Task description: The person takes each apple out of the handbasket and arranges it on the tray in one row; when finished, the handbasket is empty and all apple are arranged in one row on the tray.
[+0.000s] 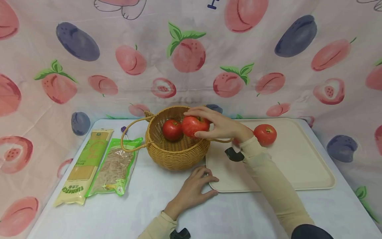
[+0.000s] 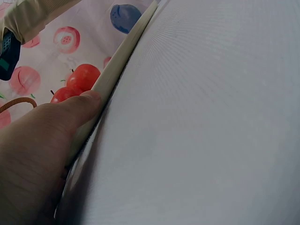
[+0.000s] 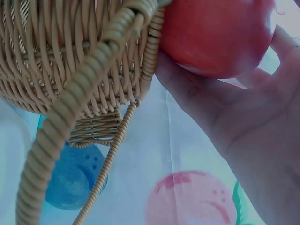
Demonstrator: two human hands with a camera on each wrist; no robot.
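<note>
Your right hand (image 1: 222, 125), fingers curved, grips one tomato (image 1: 193, 126) at the right rim of the basket (image 1: 176, 160); your left hand (image 1: 195, 186), relaxed, touches the tray (image 1: 301, 162). Another tomato (image 1: 172, 130) already lies inside; two tomatoes (image 1: 265, 135) remain on the tray.

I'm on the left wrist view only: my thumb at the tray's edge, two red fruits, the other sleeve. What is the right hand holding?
Observer: The right hand holds a red fruit at the opening of the basket.
Operator: I just get a bit of handle. Anything inside?
Observer: Yes, the head view shows a second fruit in there.
Operator: And left of the basket?
Observer: A yellow-green packet and a green-edged packet lie there.
</note>
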